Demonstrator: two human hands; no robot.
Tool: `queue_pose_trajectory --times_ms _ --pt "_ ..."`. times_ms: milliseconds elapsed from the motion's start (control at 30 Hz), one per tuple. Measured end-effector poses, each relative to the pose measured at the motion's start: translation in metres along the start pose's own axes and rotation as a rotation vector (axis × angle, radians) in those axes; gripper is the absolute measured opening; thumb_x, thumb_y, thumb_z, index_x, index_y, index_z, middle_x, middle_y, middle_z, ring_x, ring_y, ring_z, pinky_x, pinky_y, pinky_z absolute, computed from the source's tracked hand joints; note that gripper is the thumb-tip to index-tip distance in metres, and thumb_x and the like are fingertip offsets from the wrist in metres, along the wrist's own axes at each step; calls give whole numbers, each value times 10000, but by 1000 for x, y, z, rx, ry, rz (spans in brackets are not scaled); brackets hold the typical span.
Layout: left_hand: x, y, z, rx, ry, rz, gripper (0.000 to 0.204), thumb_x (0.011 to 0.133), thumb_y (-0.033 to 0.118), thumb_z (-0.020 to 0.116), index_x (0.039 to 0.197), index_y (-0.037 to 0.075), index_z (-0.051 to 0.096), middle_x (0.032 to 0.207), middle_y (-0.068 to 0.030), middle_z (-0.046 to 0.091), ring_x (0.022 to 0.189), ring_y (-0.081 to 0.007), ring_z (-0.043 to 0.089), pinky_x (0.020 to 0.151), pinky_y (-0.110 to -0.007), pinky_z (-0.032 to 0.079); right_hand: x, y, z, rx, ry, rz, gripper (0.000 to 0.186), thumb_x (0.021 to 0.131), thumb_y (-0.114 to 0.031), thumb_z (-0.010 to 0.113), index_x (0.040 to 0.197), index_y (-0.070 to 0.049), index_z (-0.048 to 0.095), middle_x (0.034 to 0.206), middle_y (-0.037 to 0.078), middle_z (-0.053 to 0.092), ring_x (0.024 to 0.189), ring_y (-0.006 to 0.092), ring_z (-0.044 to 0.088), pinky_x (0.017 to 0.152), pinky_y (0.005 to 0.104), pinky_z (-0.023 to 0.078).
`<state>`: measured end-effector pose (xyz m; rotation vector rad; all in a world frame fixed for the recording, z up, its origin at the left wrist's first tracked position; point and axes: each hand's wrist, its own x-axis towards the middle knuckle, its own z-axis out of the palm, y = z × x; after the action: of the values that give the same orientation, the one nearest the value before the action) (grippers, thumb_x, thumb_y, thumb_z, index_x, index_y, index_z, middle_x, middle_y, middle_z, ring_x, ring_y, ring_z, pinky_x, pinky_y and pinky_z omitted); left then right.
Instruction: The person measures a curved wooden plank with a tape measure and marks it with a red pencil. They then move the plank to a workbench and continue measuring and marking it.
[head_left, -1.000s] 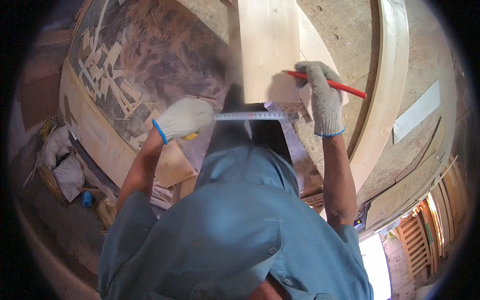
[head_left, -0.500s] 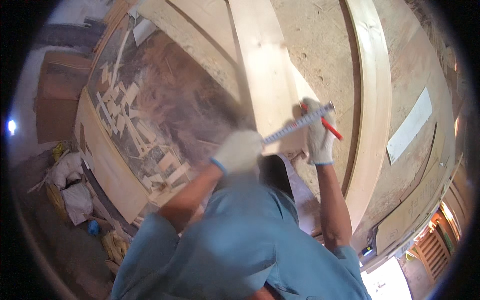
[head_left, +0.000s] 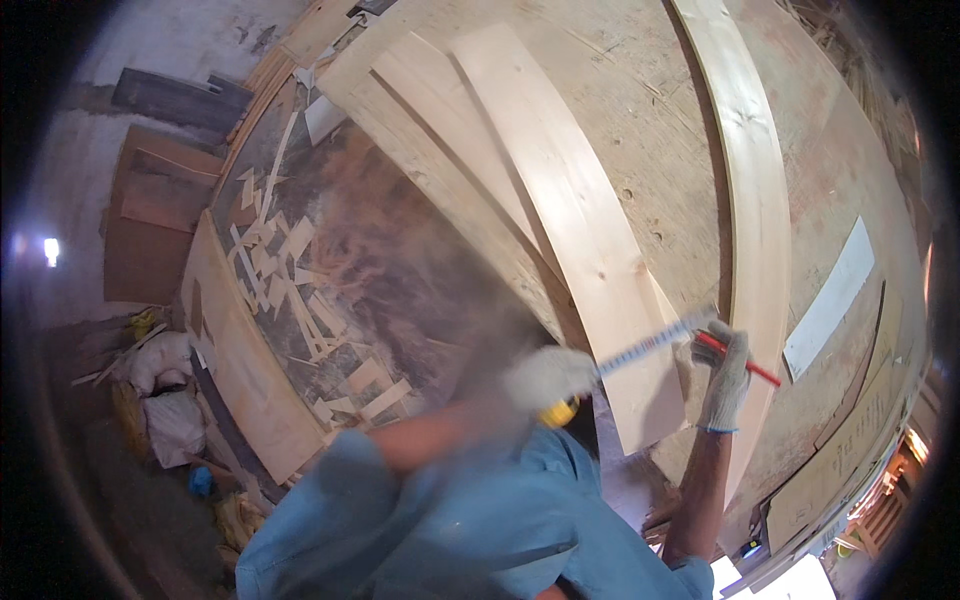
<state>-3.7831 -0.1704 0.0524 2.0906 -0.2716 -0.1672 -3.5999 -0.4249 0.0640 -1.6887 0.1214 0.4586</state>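
In a pale work glove, my left hand (head_left: 550,378), slightly blurred, is closed round a tape measure, whose yellow case (head_left: 560,411) shows below the fingers. The white blade (head_left: 655,345) reaches out to the right across the near end of a pale wooden board (head_left: 570,190). Close to the blade's far end is my gloved right hand (head_left: 727,375), its fingers curled round a red pencil (head_left: 755,371). Whether that hand also touches the blade I cannot tell. The board lies on a large plywood sheet, its near end jutting toward me.
Another board (head_left: 470,150) lies left of the measured one, and a long board (head_left: 755,180) runs along the right. Wood offcuts (head_left: 290,270) litter the dusty floor at left. White sacks (head_left: 172,425) sit lower left. A white strip (head_left: 832,295) lies on the plywood's right side.
The whole view has shifted, so boards and floor appear lower and further right. Both hands appear further right and lower, the tape still stretched between them. The yellow case now shows.
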Motion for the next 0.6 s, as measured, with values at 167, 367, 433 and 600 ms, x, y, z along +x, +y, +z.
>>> queue_pose_trajectory --times_ms 167,367,433,600 --pt "-12 -64 -125 -290 246 -501 196 943 157 540 887 32 680 804 -77 653 764 -194 635 707 -345 519 55 -49 117 -121 -4 -151 553 1056 -466 444 1215 15 664 986 189 720 886 228 705 805 367 570" --pt "-10 -126 -233 -626 667 -700 214 1013 216 561 1006 48 692 891 -1 665 756 -63 560 669 -233 466 134 -47 277 0 -35 -277 418 1068 -337 481 1179 20 669 1123 146 700 1067 234 649 950 379 520" --pt "-10 -146 -255 -592 607 -751 206 1006 221 570 1025 47 679 880 1 660 733 -68 552 656 -233 461 144 -53 306 57 -31 -299 419 1072 -331 466 1172 26 662 1123 144 696 1066 231 643 958 379 515" --pt "-11 -165 -301 -602 565 -856 235 992 248 571 972 39 676 848 -10 648 696 -81 542 641 -261 457 102 -67 332 -34 -227 -238 427 1074 -334 441 1180 28 641 1151 152 682 1067 239 646 959 393 512"
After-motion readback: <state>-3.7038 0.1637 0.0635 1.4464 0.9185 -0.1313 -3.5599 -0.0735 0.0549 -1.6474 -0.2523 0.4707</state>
